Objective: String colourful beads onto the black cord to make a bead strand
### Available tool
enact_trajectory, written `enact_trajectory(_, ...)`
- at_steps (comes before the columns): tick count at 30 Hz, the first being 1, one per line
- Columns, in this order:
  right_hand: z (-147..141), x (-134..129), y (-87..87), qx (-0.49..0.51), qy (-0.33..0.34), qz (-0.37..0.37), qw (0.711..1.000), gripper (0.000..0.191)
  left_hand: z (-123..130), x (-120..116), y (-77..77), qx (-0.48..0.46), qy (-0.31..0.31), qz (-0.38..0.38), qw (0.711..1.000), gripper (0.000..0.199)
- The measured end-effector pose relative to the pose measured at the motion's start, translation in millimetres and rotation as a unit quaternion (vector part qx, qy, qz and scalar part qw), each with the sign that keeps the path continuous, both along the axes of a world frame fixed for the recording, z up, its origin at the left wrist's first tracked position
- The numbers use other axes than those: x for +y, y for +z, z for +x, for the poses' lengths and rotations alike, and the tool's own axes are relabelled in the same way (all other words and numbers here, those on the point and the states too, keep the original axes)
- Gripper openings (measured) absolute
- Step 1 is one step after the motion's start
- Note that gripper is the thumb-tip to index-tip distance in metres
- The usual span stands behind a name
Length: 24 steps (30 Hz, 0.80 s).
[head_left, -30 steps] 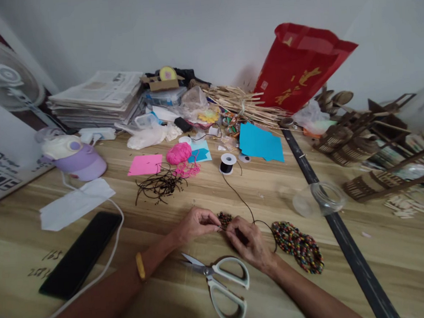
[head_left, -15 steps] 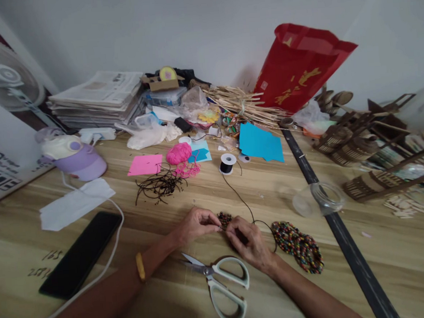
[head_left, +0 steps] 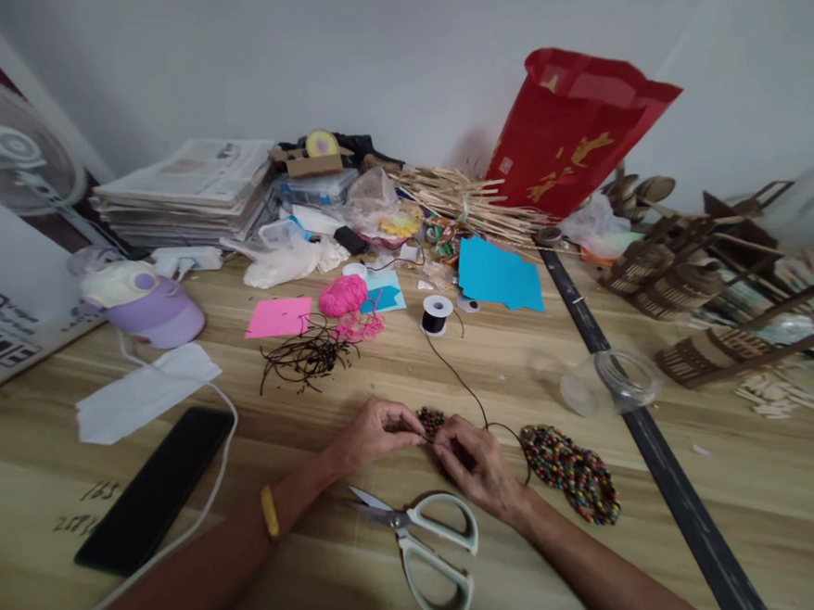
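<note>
My left hand (head_left: 382,429) and my right hand (head_left: 475,463) meet fingertip to fingertip over the table, both pinched on a thin black cord (head_left: 457,373). That cord runs back to a white spool (head_left: 437,316) and loops out beside my right wrist. Just behind the fingertips sits a small cluster of dark multicoloured beads (head_left: 430,420). Right of my right hand lies a coiled bead strand (head_left: 573,473). Scissors with pale handles (head_left: 434,549) rest in front of my hands, blades slightly apart. The exact point where the fingers grip is too small to make out.
A black phone (head_left: 156,490) and a white cable (head_left: 217,481) lie left. Behind are cut black cords (head_left: 309,353), pink yarn (head_left: 343,295) and blue paper (head_left: 500,273). A clear tape roll (head_left: 627,381) and brown woven baskets (head_left: 724,354) stand right, by a black strip (head_left: 658,455).
Both hands stay pinched in nearly the same place. Only a very slight shift of the view shows.
</note>
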State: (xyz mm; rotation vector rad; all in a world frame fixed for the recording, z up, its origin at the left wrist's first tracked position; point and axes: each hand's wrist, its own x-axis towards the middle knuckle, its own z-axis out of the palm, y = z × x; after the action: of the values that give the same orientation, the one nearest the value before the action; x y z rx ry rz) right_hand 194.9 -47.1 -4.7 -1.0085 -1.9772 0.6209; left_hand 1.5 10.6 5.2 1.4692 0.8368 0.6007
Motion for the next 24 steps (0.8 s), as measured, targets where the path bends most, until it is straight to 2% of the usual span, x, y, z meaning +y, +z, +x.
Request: enact_trajectory(24, -0.2, 0.2, 1.1, -0.001, -0.007, 0.006, 1.0, 0.012, -0.3, 0.1, -7.1, -0.007, -0.01, 0.006, 1.0, 0.016)
